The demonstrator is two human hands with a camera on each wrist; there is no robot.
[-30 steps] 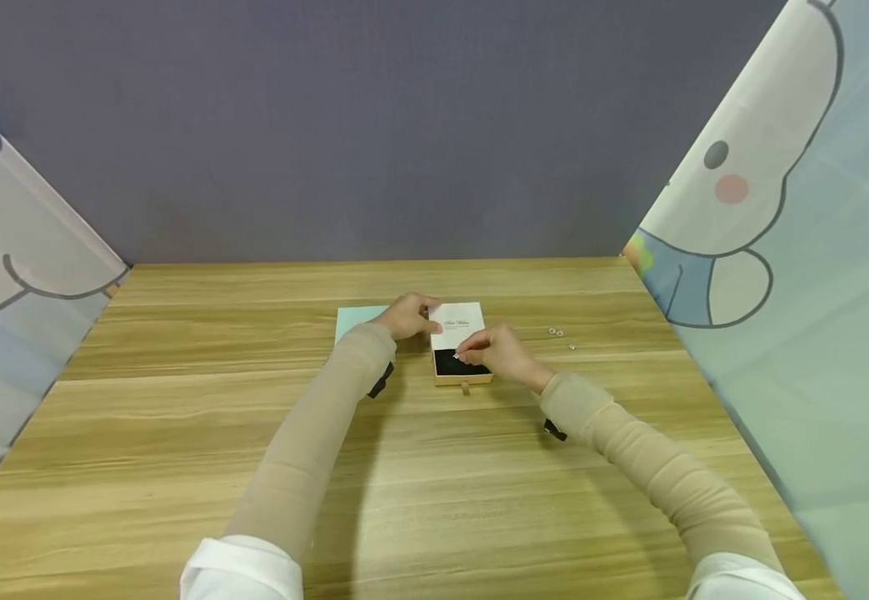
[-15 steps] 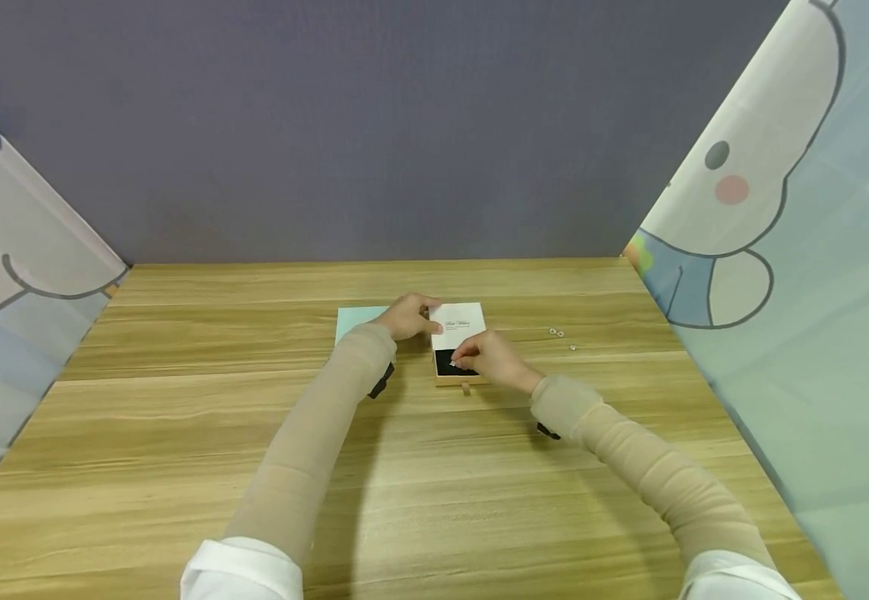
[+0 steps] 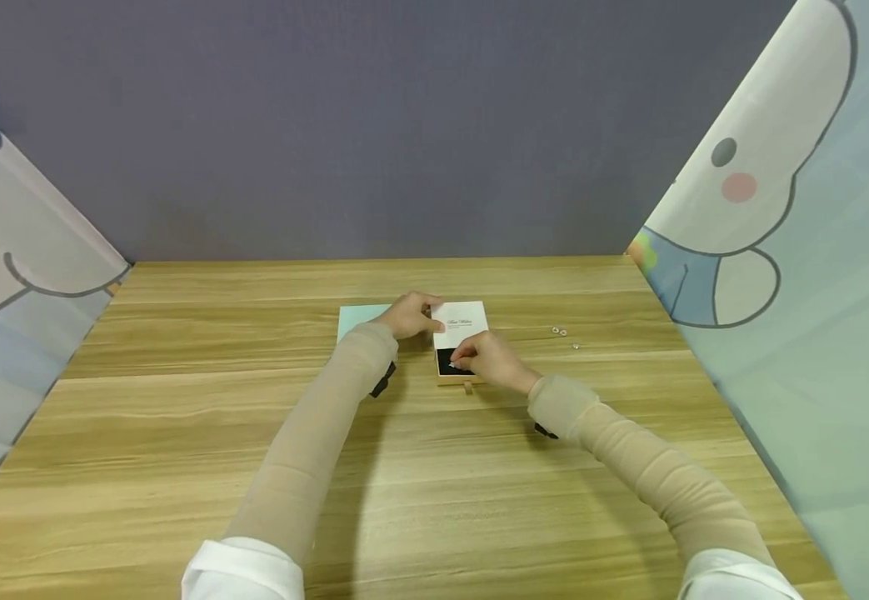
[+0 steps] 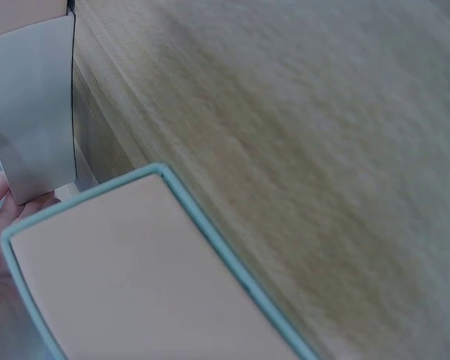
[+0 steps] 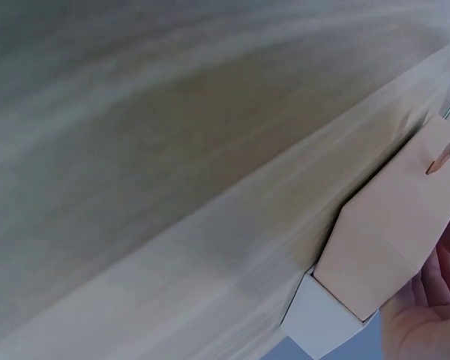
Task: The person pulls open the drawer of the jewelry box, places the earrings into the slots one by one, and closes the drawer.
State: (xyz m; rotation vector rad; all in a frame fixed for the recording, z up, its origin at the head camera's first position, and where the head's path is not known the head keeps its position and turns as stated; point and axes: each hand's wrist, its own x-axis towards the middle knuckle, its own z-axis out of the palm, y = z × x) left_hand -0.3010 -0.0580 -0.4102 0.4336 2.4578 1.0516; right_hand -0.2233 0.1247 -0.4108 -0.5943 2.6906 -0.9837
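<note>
Mid-counter (image 3: pixel 179 433), the right hand (image 3: pixel 496 360) has its fingers pinched on a tiny piece over the black tray of the drawer box (image 3: pixel 458 343). At its 10 o'clock the left hand (image 3: pixel 409 316) grips the box's white sleeve; teal card (image 3: pixel 353 320) beneath

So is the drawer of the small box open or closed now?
Partly open: the drawer sticks out from the white sleeve, its black lining showing under the right hand.

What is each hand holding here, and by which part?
The left hand grips the white sleeve of the drawer box at its left edge. The right hand pinches a tiny shiny item over the black insert.
</note>
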